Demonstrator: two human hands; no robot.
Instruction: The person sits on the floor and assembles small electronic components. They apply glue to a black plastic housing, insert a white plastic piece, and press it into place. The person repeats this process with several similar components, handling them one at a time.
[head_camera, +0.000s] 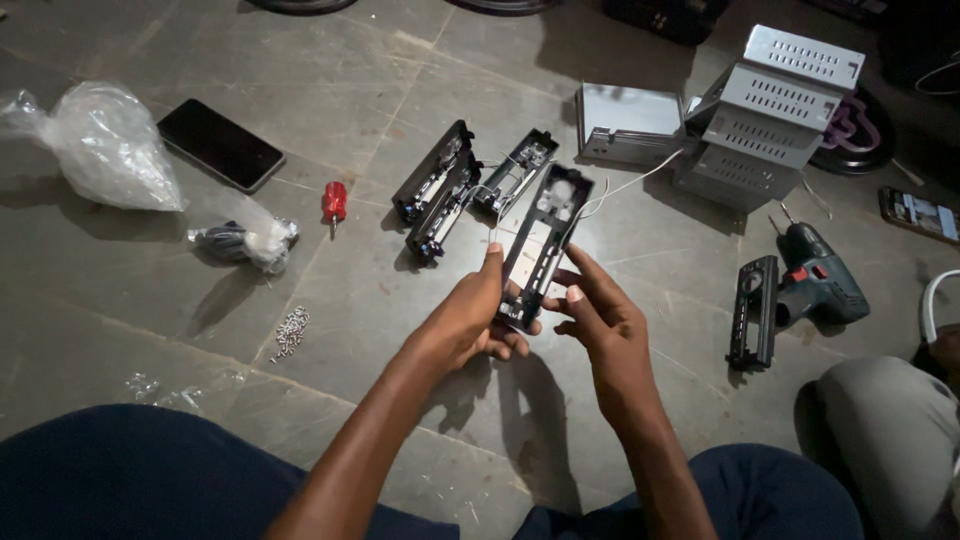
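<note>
— Black front panel (540, 240), long and narrow, held upright-tilted above the floor (400, 90), near the middle of the view. White wires (625, 185) trailing from its top end toward the metal boxes.

— And the hands?

— Left hand (468, 320) wrapped round the panel's lower left edge, thumb pressed up along the side. Right hand (598, 310) at the lower right edge, fingers half spread, thumb and forefinger touching the frame.

— Containers?

— Clear plastic bag (110, 145) near the left edge of the floor, crumpled, contents impossible to make out. Smaller plastic bag (250, 240) nearer the middle, with something dark inside. Open grey metal case (628, 122) toward the far right, lying on its side, hollow as far as can be seen. Stack of perforated metal covers (775, 105) just beside it.

— Loose on the floor?

— Three more black panels (455, 185) lying side by side just beyond the held one. Red-handled screwdriver (334, 202) to their left. Dark phone (220, 145) beside the big bag. Small heap of screws (292, 330) nearer the left knee. Cordless drill (815, 280) toward the right edge, another black panel (757, 312) leaning against it. Second phone (918, 215) at the far right edge, screen lit.
</note>
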